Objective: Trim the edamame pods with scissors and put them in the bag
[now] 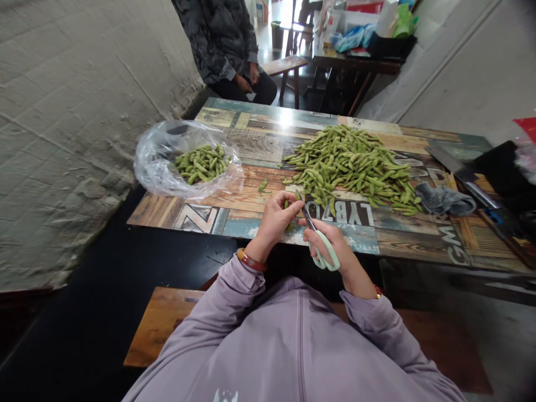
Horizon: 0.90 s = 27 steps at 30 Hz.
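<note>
My left hand is closed on a green soybean pod, partly hidden by the fingers, over the table's near edge. In my right hand is a pair of scissors with pale green handles, its blades pointing up and left to the left fingertips. Whether the blades touch the pod I cannot tell. Beyond my hands, to the right, a big heap of soybean pods covers part of the patterned table. At the left a clear plastic bag lies open with a smaller lot of pods in it.
A grey cloth lies right of the heap, near a cleaver and dark items. Pod scraps sit between bag and heap. Across the table a person sits with hands together. A rough wall borders the left side.
</note>
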Motion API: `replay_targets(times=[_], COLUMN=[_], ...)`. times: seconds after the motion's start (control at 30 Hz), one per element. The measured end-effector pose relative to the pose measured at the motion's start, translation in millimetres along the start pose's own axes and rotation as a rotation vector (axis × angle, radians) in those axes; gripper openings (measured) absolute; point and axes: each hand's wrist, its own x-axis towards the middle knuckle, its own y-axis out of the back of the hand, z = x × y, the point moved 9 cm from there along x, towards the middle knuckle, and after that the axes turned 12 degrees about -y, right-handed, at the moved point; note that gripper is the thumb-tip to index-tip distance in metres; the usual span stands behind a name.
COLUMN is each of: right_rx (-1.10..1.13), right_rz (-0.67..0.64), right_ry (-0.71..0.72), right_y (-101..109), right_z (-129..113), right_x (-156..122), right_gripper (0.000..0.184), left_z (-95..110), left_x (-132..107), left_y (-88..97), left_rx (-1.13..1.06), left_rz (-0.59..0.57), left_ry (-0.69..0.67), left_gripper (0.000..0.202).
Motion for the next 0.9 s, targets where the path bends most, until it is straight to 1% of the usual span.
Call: replay_targets(times=[0.07,0.17,0.23,0.33,0.43,0.53,0.6,0.73,0.9], right_rx=[0.008,0.023,0.045,0.105,0.16,0.154,0.132,0.123,0.153], right_rz=[0.002,0.009,0.022,0.044,0.055,0.037,0.03,0.039,0.054], right_ry=[-0.002,-0.02,-0.027,-0.027,-0.044,-0.043,-0.034,-0.055,-0.044], right_y=[0,1,3,6,8,8,7,6,6], right_z=[0,0,-1,-3,-2,-2,-3,-2,-2], right_x=[0,-1,-2,-3,-4,-4,-4,-5,-5], right_gripper=[0.05,0.049,0.049,0.052,0.055,0.053,0.05,0.051,0.053], left_z=[-1,-6,-6,-3,3,10,10,6,4], left_x=[2,7,12,18,20,15,10,5,5], left_y=[-0.5,-2.5,-1.0,8.4,19.7,30.9,34.5,32.7,29.4], left_rx=[0.003,-0.008,-0.029,-0.133,-0.221,-0.232,-0.245,-0.285,-0.283], left_rz=[-0.005,-0.017,-0.001,0.061,0.08,0.088,0.094,0.101,0.089], left_ry=[-0.019,-0.013,-0.011,0.004,0.033,0.058,0.091,0.122,0.141], left_gripper=[0.029,0.023,0.018,0.016,0.015,0.014,0.016,0.023,0.02])
